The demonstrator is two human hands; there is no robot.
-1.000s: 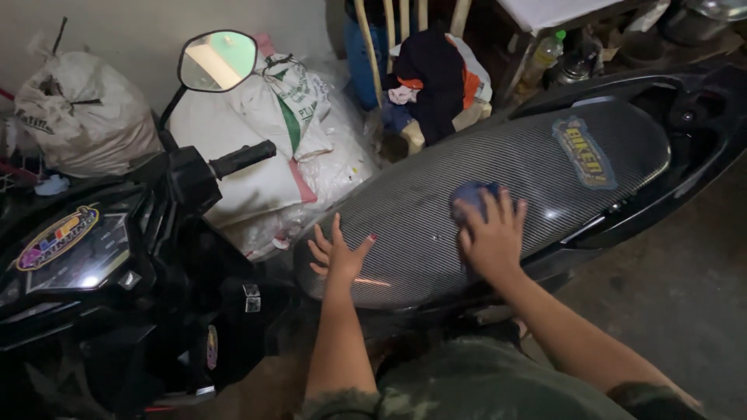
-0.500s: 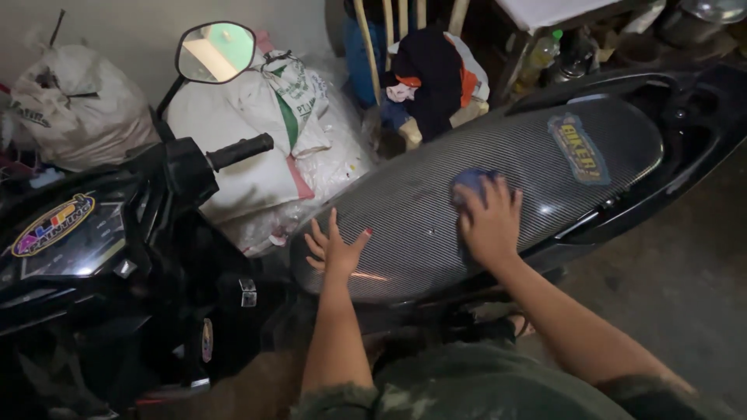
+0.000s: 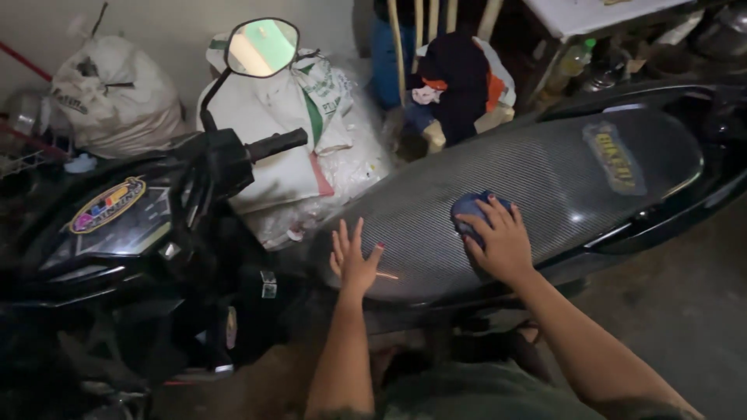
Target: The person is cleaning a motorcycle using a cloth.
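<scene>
The right hand (image 3: 504, 243) presses 1 soft blue cloth (image 3: 469, 210) flat on the glossy, carbon-weave scooter seat (image 3: 545, 175), while the left hand (image 3: 354, 260), fingers spread and holding nothing, rests on its front end.

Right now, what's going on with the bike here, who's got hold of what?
A person leans over a parked black scooter. Their right hand presses a blue cloth flat onto the patterned grey seat, about mid-seat. Their left hand rests open, fingers spread, on the seat's front end, holding nothing. White sacks are piled behind the handlebar, and clothes hang over a chair beyond the seat.
</scene>
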